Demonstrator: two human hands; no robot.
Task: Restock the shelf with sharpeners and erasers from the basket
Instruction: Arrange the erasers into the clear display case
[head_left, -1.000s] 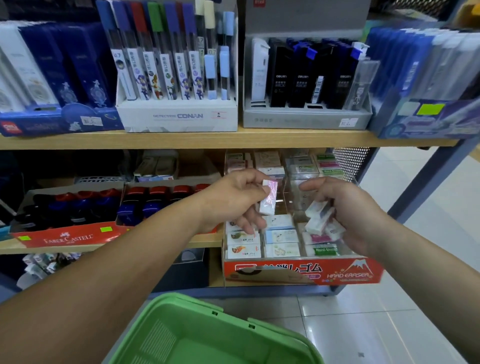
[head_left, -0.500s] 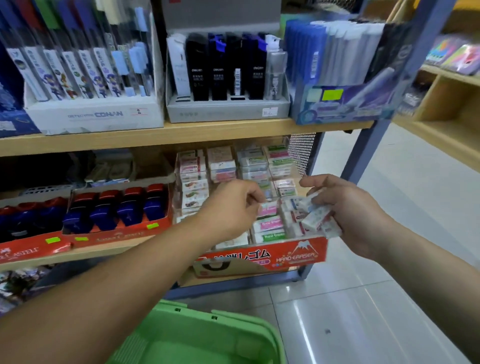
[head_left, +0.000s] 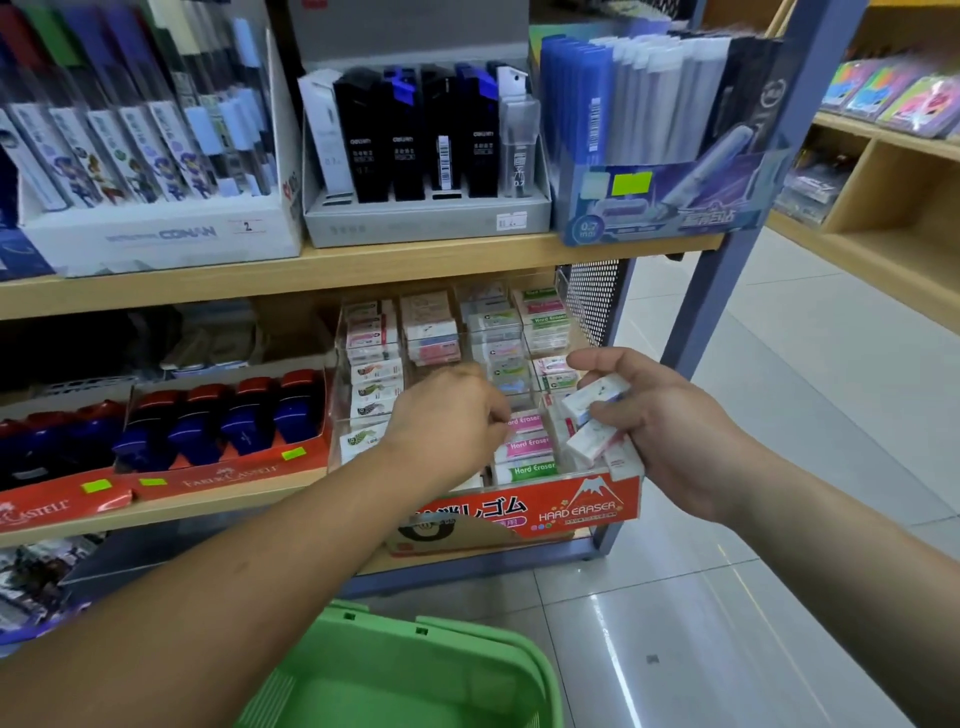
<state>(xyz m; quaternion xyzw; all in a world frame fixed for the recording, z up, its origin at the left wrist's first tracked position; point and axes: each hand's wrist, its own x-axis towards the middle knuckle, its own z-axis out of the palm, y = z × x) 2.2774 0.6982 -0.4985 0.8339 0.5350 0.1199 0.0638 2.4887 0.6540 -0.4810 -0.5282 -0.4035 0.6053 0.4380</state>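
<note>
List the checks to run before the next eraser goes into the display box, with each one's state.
1. Right hand grips a bunch of erasers: ok.
2. Left hand free to take one: cannot tell; its curled fingers hide what they hold.
3. Hard Eraser display box stands upright, front facing out: ok.
4. Free slot in the column under the left hand: cannot tell; the hand covers it.
5. Green basket sits below the arms: ok.
6. Stock left in the green basket: cannot tell; only part of it shows.
</note>
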